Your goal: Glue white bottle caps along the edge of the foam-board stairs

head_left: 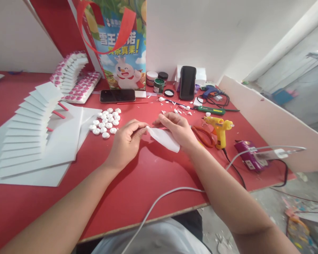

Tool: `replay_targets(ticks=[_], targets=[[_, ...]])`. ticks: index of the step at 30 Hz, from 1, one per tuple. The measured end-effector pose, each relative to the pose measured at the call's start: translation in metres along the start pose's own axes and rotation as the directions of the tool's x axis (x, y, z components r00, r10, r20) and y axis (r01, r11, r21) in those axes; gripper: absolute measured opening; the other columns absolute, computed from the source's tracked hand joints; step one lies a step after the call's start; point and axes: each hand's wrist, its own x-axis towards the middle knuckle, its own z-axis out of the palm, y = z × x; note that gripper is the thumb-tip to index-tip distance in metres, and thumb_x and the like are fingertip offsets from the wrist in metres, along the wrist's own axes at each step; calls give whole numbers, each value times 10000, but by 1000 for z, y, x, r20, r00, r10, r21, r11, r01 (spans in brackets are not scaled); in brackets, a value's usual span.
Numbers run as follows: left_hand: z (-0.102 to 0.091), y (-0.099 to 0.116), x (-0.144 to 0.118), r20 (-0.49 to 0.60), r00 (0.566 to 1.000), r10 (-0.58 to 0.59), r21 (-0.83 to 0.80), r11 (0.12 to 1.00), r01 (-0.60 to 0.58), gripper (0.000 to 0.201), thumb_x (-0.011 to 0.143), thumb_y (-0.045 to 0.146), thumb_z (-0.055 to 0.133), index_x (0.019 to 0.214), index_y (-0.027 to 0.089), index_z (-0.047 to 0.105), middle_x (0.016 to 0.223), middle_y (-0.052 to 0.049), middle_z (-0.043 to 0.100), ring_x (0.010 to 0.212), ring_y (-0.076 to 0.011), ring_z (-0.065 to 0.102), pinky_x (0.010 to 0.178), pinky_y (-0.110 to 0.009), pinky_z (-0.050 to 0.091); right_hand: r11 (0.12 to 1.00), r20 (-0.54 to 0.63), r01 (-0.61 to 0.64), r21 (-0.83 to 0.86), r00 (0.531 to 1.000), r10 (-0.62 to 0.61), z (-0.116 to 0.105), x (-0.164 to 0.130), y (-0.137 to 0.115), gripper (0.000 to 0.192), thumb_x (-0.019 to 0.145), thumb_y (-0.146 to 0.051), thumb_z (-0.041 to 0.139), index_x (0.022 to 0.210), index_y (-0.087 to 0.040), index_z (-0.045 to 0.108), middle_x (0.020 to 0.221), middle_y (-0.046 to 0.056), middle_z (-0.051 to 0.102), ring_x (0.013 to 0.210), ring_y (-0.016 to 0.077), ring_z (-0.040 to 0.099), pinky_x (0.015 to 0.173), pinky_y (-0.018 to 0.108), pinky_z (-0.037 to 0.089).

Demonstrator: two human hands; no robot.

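Note:
Both my hands hold one white sheet piece (164, 138) just above the red table (137, 183). My left hand (127, 139) pinches its left tip between thumb and fingers. My right hand (178, 128) grips the piece from above, and its wider end sticks out below that palm. A cluster of several small white round pieces (106, 121) lies on the table just left of my left hand. Orange-handled scissors (204, 135) and a yellow glue gun (219, 128) lie right of my right hand.
A fanned stack of white sheets (29, 134) covers the left side. At the back stand a printed bag (122, 46), a flat phone (117, 95), an upright phone (187, 83) and small paint jars (158, 84). A purple power strip (247, 155) and white cable (159, 201) lie at the right and front.

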Motion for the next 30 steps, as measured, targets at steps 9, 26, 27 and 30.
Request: replay_targets(ticks=[9, 26, 27, 30], targets=[[3, -5, -2, -30, 996, -83, -18, 996, 83, 150, 961, 247, 581, 960, 175, 714, 901, -36, 724, 870, -180, 666, 810, -289, 530, 852, 126, 197, -485, 980, -154, 10, -6, 13, 236, 834, -378, 722, 748, -176, 635, 658, -14, 589, 622, 126, 509, 570, 252, 349], [-5, 0, 0, 61, 996, 71, -115, 991, -64, 152, 985, 214, 607, 939, 191, 750, 849, -2, 677, 799, -133, 643, 765, -247, 509, 874, 569, -470, 119, 754, 328, 1, -3, -1, 531, 891, -656, 675, 933, -128, 659, 766, 98, 754, 698, 236, 756, 690, 382, 639], [-5, 0, 0, 70, 995, 73, -116, 991, -65, 156, 988, 218, 606, 941, 191, 752, 845, -3, 675, 798, -134, 643, 766, -248, 509, 891, 547, -443, 102, 773, 321, 1, -4, -1, 489, 859, -601, 748, 926, -124, 666, 724, 80, 746, 666, 222, 749, 659, 351, 634], [-5, 0, 1, 74, 996, 56, -110, 993, -48, 160, 988, 218, 607, 938, 190, 756, 854, -7, 684, 804, -131, 645, 772, -247, 509, 934, 484, -353, 59, 828, 283, -1, -5, -3, 440, 759, -498, 874, 868, -128, 661, 638, 47, 724, 577, 180, 716, 535, 251, 574]])
